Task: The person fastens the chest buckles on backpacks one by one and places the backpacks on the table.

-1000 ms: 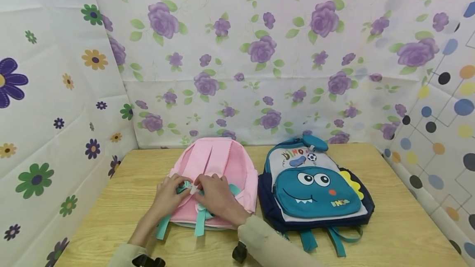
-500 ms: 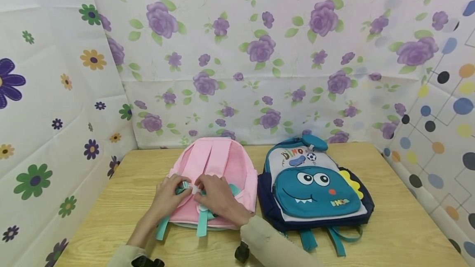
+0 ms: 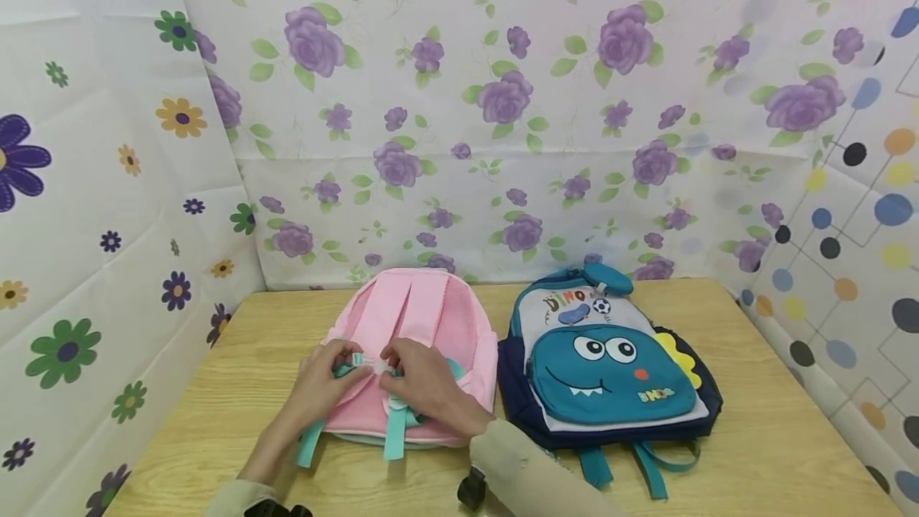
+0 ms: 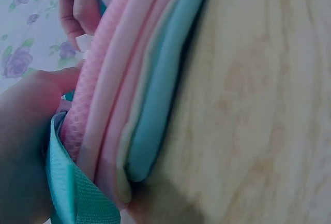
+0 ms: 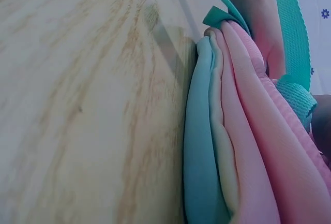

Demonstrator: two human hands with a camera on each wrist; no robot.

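Observation:
A pink backpack (image 3: 459, 321) lies on the table with its shoulder straps and mesh back facing up. Over its lower middle, my left hand (image 3: 316, 389) pinches teal webbing at one side of a pale plastic buckle (image 3: 380, 366). From the other side, my right hand (image 3: 427, 385) pinches the buckle between thumb and fingers. Whether its two parts are joined I cannot tell. Teal strap ends (image 3: 395, 433) hang over the bag's near edge. The left wrist view shows the bag's layered edge (image 4: 119, 79) beside a teal strap (image 4: 77, 193); the right wrist view shows teal webbing (image 5: 295, 38) too.
To the right stands a blue and white dinosaur backpack (image 3: 610, 373), close against the pink one, its teal straps (image 3: 649, 469) trailing forward. Both lie on a wooden table (image 3: 782, 421). Flowered cloth (image 3: 459, 102) hangs behind and at the sides.
Both hands stay at the buckle. They have drawn slightly apart, so more of the pale plastic shows between them. The hanging teal strap end has shifted a little right.

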